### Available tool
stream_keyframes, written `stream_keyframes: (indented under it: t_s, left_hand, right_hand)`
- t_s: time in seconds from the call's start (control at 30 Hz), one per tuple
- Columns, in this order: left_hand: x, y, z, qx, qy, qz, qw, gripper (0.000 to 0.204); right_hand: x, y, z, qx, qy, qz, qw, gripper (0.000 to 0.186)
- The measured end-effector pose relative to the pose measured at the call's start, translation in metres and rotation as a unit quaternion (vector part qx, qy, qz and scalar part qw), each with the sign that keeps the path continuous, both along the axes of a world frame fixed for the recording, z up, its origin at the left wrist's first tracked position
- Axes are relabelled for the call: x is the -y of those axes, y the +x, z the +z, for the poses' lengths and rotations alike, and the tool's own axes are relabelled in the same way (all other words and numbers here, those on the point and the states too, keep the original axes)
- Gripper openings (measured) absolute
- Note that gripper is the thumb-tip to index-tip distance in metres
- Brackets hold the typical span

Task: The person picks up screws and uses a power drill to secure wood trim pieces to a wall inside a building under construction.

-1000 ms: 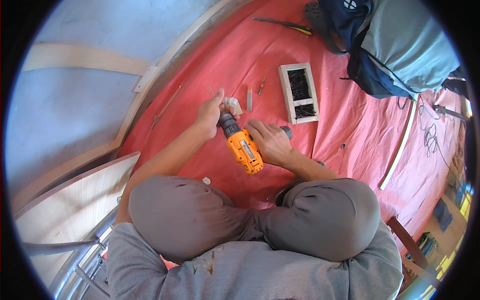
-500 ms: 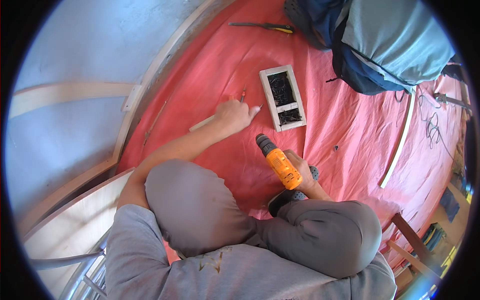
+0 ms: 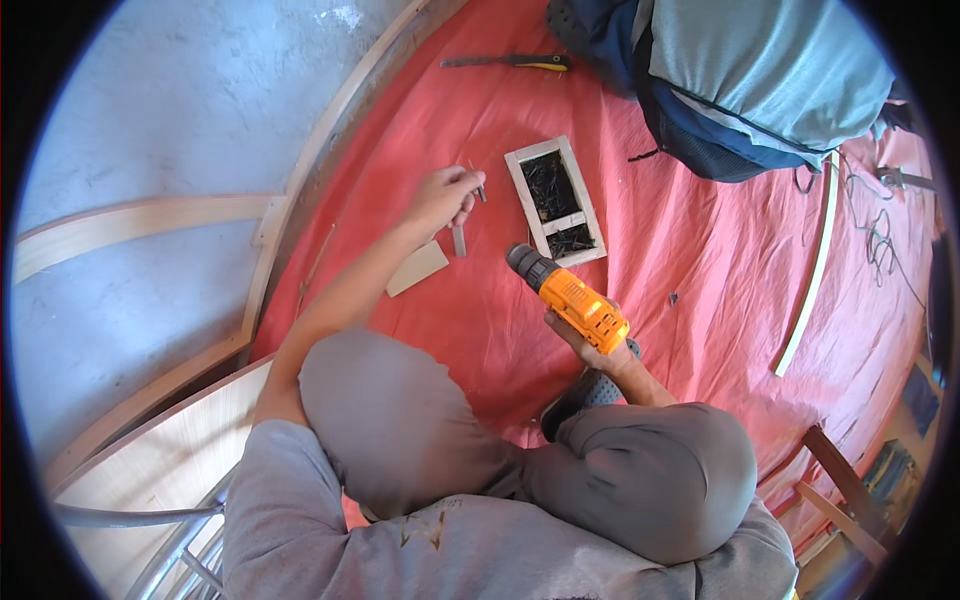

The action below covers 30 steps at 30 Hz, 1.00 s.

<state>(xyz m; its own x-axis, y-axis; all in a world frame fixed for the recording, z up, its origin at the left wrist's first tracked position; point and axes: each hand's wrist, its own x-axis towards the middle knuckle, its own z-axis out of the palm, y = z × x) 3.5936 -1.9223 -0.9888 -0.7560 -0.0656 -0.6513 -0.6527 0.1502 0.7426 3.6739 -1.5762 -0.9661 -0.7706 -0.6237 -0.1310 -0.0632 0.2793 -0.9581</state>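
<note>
While a pale rectangular block [image 3: 418, 269] lies at seven o'clock from your left hand [image 3: 438, 205], its fingers [image 3: 466, 181] pinch a slim grey-ended tool [image 3: 482, 193]. At three o'clock from them, a wooden tray [image 3: 581, 195] holds dark fasteners [image 3: 548, 188]; at its six o'clock, your right hand [image 3: 613, 366] wraps the orange cordless drill [image 3: 578, 300], chuck [image 3: 522, 257] toward ten.

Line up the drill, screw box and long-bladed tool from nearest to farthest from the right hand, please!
1. Cordless drill: held in the right hand.
2. Wooden screw box: ahead, slightly left.
3. Long-bladed black-and-yellow tool: farthest ahead, further left.
</note>
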Motion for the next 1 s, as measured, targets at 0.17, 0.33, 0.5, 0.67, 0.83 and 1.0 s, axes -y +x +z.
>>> stream_keyframes:
  t_s: [0.17, 0.33, 0.5, 0.67, 0.83, 1.0]
  left_hand:
    - [0.007, 0.025, 0.071, -0.074, 0.257, 0.137, 0.954, 0.032]
    - [0.023, 0.052, 0.102, -0.149, 0.332, 0.185, 0.913, 0.032]
    - [0.047, 0.087, 0.121, -0.180, 0.339, 0.206, 0.900, 0.031]
    - [0.059, 0.119, 0.143, -0.203, 0.359, 0.226, 0.883, 0.030]
    - [0.057, 0.124, 0.149, -0.231, 0.421, 0.296, 0.826, 0.030]
    - [0.073, 0.137, 0.142, -0.263, 0.461, 0.367, 0.764, 0.026]
  right_hand:
    - [0.045, -0.035, 0.008, -0.271, -0.044, 0.019, 0.961, 0.036]
    - [0.092, -0.054, 0.021, -0.358, -0.064, 0.035, 0.931, 0.041]
    - [0.129, -0.042, 0.028, -0.400, -0.056, 0.046, 0.914, 0.043]
    - [0.164, -0.028, 0.052, -0.383, -0.105, 0.069, 0.915, 0.047]
    - [0.194, -0.026, 0.062, -0.398, -0.133, 0.088, 0.904, 0.064]
    - [0.230, -0.009, 0.075, -0.534, -0.046, 0.120, 0.835, 0.071]
